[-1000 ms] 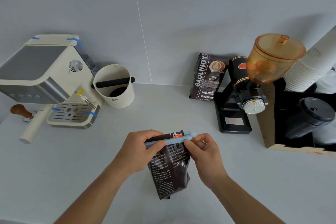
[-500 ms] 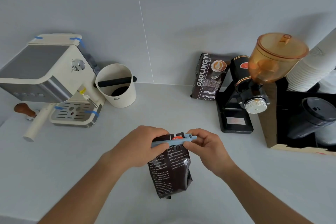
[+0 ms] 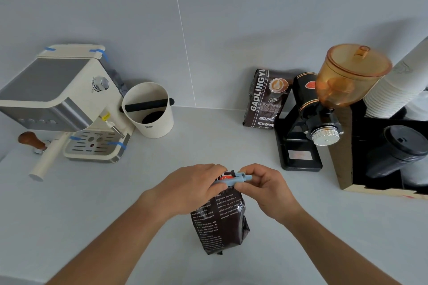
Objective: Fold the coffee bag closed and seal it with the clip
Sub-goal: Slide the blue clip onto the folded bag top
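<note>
Left hand (image 3: 192, 188) and right hand (image 3: 266, 188) both grip light-blue plastic clip (image 3: 234, 180) across folded top of dark glossy coffee bag (image 3: 220, 220) on grey surface (image 3: 208, 141).

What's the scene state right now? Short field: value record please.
setting: grey counter against tiled wall
held item: coffee bag, upright, top folded
clip: blue clip across bag's top
left hand: on clip's left part and bag top
right hand: pinching clip's right end
seal state: cannot tell if latched
nearby: espresso machine, knock box, second coffee bag, grinder
</note>
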Demonstrator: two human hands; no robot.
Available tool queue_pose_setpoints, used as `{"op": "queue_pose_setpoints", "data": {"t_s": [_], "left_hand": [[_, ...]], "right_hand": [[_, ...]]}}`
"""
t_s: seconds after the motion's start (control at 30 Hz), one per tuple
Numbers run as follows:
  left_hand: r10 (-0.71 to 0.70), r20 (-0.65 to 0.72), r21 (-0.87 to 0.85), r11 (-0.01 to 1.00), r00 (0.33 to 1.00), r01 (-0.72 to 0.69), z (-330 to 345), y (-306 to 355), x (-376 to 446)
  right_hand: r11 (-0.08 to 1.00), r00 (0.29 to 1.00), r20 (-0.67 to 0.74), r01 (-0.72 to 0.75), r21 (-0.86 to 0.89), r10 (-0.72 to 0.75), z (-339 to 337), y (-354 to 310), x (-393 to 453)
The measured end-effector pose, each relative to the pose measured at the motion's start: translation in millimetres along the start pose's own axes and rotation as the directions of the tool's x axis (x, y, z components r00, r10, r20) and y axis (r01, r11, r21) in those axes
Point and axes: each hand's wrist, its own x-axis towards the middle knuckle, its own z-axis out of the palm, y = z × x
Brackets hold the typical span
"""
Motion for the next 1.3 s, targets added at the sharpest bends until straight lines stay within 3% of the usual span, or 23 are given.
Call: {"op": "queue_pose_setpoints", "data": {"t_s": [0.43,0.67,0.77,0.87,1.0,1.3], "left_hand": [[0.010,-0.081,0.042,0.999,0.997,-0.006,5,2,-1],[0.008,-0.101,-0.094,0.995,0.995,-0.018,9,1,2],[0.026,-0.088,-0.103,0.994,0.996,-0.035,8,3,2],[0.042,-0.102,-0.087,0.995,0.994,-0.051,9,4,2],[0.029,-0.138,-0.104,0.994,0.990,-0.044,9,7,4],[0.017,-0.171,-0.144,0.989,0.985,-0.042,11,7,4]], "right_hand": [[0.997,0.997,-0.021,0.068,-0.041,-0.069,2,3,-1],[0.975,0.994,0.023,0.107,-0.195,-0.105,0,2,0],[0.916,0.989,0.082,0.142,-0.375,-0.120,0,-7,-1],[0.747,0.970,0.191,0.238,-0.621,-0.151,-3,-18,-1],[0.595,0.942,0.243,0.333,-0.731,-0.230,-5,-24,-1],[0.640,0.942,0.115,0.300,-0.708,-0.314,4,-19,-6]]}}
